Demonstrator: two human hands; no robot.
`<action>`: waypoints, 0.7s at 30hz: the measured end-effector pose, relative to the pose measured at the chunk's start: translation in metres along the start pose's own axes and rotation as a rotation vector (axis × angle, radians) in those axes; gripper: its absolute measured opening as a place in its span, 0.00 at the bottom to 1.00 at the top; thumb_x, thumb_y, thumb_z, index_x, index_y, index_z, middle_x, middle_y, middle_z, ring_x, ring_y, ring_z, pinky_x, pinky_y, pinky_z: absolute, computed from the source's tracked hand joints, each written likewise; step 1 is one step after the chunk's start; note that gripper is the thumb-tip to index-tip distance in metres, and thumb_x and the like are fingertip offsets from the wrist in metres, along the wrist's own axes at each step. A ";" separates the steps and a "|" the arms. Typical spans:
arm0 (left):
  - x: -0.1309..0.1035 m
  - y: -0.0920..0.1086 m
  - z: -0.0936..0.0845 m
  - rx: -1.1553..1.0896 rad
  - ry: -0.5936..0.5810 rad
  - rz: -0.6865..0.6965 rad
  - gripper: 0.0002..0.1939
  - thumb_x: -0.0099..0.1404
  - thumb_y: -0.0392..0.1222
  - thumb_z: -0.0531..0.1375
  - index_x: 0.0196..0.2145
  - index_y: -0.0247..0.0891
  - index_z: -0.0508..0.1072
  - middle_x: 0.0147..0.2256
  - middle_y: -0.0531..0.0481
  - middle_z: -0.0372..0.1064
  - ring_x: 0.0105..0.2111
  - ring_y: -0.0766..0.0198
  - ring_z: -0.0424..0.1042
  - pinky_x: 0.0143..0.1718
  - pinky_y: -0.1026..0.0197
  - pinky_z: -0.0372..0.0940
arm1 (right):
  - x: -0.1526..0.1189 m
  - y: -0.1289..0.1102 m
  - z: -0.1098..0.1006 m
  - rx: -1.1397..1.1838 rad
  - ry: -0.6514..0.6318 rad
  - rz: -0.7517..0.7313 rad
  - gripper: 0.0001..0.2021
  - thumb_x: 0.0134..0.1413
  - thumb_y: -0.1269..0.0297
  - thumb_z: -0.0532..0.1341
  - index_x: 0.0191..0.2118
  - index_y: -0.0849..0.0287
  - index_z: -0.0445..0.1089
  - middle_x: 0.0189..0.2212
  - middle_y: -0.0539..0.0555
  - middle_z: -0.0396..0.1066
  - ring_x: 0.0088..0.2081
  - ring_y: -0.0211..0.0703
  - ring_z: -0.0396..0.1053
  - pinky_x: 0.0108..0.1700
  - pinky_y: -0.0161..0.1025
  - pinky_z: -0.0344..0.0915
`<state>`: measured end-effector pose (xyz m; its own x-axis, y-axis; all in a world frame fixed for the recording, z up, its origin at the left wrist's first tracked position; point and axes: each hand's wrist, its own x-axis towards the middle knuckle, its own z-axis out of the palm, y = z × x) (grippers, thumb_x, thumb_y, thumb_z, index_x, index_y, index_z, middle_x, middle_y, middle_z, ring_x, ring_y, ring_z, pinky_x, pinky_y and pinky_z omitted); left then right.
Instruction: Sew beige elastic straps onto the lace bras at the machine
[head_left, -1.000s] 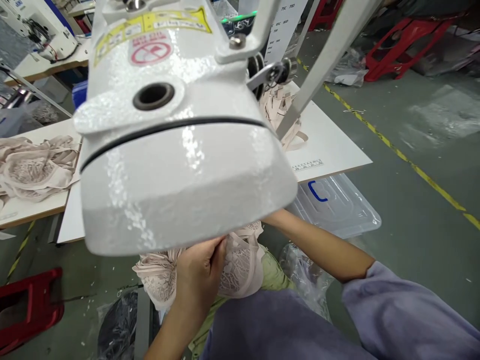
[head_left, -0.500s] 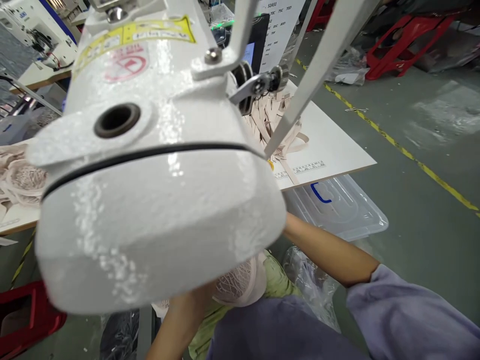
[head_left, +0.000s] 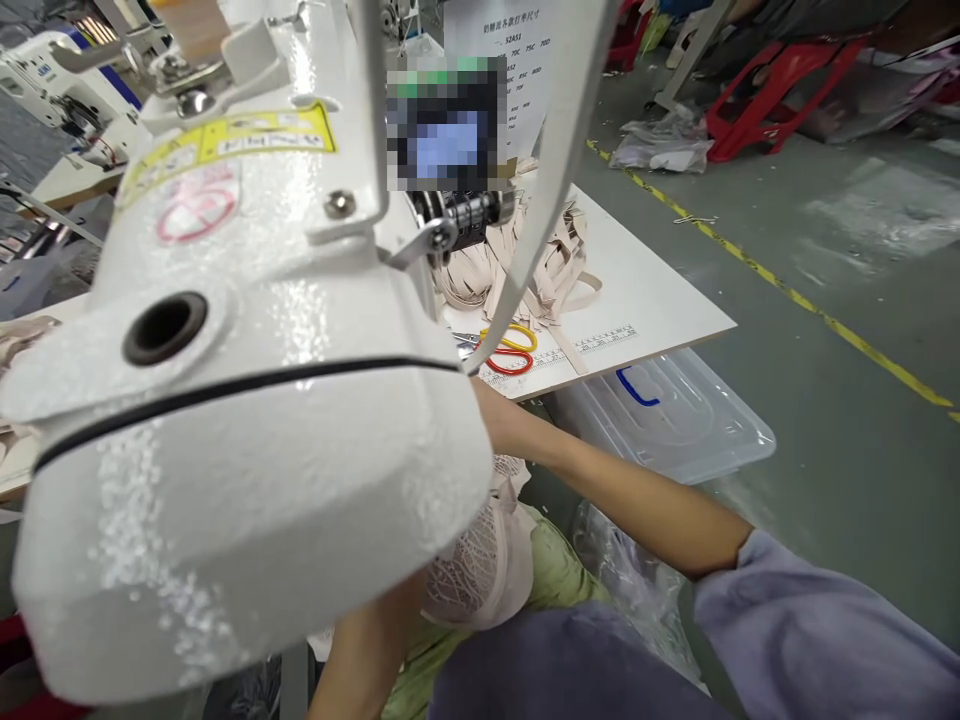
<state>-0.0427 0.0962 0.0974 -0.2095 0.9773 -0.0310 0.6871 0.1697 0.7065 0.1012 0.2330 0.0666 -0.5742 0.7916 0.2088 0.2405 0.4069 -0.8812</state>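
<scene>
A white sewing machine head (head_left: 255, 510) fills the left and middle of the view and covers both of my hands. My left forearm (head_left: 367, 640) goes up behind its lower edge, and the hand is out of sight. From the right, my right forearm (head_left: 600, 480) reaches in, with its wrist passing behind the machine's right end; those fingers are hidden too. Between the arms, a beige lace bra (head_left: 476, 565) hangs below the machine over my lap. Whether either hand grips it, I cannot tell.
On the white table (head_left: 660, 320) lie beige fabric straps (head_left: 555, 260), scissors (head_left: 514, 350) with red and yellow handles, and a printed ruler. Below is a clear plastic box lid (head_left: 697, 420). A red stool (head_left: 780, 100) stands behind, near yellow floor tape (head_left: 787, 285).
My view has shifted, so the machine head sits further left and lower. The scissors have come into sight. My right wrist has moved left along the table's front edge, and more of the bra shows.
</scene>
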 end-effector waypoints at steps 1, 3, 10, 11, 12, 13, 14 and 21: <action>0.000 0.000 0.000 -0.001 0.001 0.001 0.13 0.65 0.49 0.60 0.39 0.43 0.83 0.34 0.52 0.82 0.33 0.55 0.81 0.29 0.64 0.73 | 0.001 0.001 0.000 -0.004 -0.021 0.004 0.05 0.49 0.69 0.64 0.26 0.57 0.68 0.32 0.53 0.68 0.36 0.46 0.66 0.38 0.41 0.68; 0.000 0.000 0.000 -0.003 0.003 0.004 0.13 0.65 0.49 0.60 0.39 0.43 0.83 0.34 0.52 0.82 0.33 0.54 0.81 0.29 0.64 0.73 | 0.001 0.001 -0.001 -0.008 -0.053 0.010 0.05 0.50 0.69 0.64 0.27 0.57 0.68 0.33 0.54 0.69 0.36 0.46 0.66 0.39 0.42 0.68; 0.000 -0.002 0.001 -0.016 -0.014 0.013 0.14 0.65 0.49 0.60 0.41 0.43 0.82 0.32 0.51 0.81 0.28 0.57 0.80 0.26 0.65 0.72 | 0.000 0.004 0.000 -0.017 -0.038 -0.001 0.03 0.50 0.70 0.63 0.28 0.58 0.68 0.34 0.54 0.69 0.37 0.46 0.66 0.39 0.41 0.66; -0.001 -0.002 0.001 -0.012 -0.015 0.019 0.14 0.65 0.49 0.59 0.42 0.43 0.82 0.32 0.51 0.81 0.27 0.57 0.79 0.26 0.65 0.72 | 0.000 0.004 0.000 -0.013 -0.039 0.001 0.04 0.50 0.71 0.62 0.28 0.58 0.67 0.34 0.54 0.69 0.37 0.45 0.66 0.39 0.41 0.66; -0.003 -0.002 0.001 -0.003 -0.012 0.027 0.14 0.65 0.49 0.59 0.42 0.43 0.82 0.32 0.50 0.81 0.28 0.57 0.79 0.26 0.64 0.72 | 0.000 0.004 0.000 -0.007 -0.042 0.007 0.04 0.50 0.71 0.62 0.28 0.58 0.66 0.34 0.53 0.69 0.37 0.44 0.66 0.38 0.40 0.65; -0.004 -0.002 0.001 0.011 -0.008 0.036 0.14 0.65 0.49 0.59 0.41 0.43 0.82 0.32 0.49 0.81 0.29 0.56 0.80 0.26 0.63 0.72 | 0.000 0.004 0.000 0.001 -0.044 0.014 0.04 0.50 0.70 0.62 0.28 0.59 0.66 0.33 0.52 0.68 0.36 0.43 0.65 0.37 0.39 0.64; -0.006 -0.002 0.000 0.030 -0.001 0.044 0.14 0.65 0.49 0.59 0.40 0.43 0.82 0.33 0.49 0.81 0.30 0.55 0.80 0.27 0.62 0.72 | 0.000 0.005 0.001 0.012 -0.046 0.019 0.04 0.51 0.70 0.62 0.29 0.59 0.66 0.33 0.52 0.68 0.36 0.42 0.64 0.36 0.38 0.63; -0.019 -0.004 -0.002 0.163 0.031 0.021 0.15 0.69 0.50 0.56 0.41 0.47 0.82 0.32 0.52 0.81 0.31 0.58 0.79 0.31 0.62 0.69 | -0.001 0.013 0.009 0.106 0.010 -0.049 0.03 0.51 0.69 0.61 0.30 0.60 0.65 0.31 0.49 0.64 0.34 0.39 0.62 0.36 0.36 0.60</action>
<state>-0.0423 0.0764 0.0967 -0.2136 0.9769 0.0061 0.7950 0.1702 0.5823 0.0976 0.2337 0.0509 -0.5756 0.7766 0.2561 0.1283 0.3950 -0.9097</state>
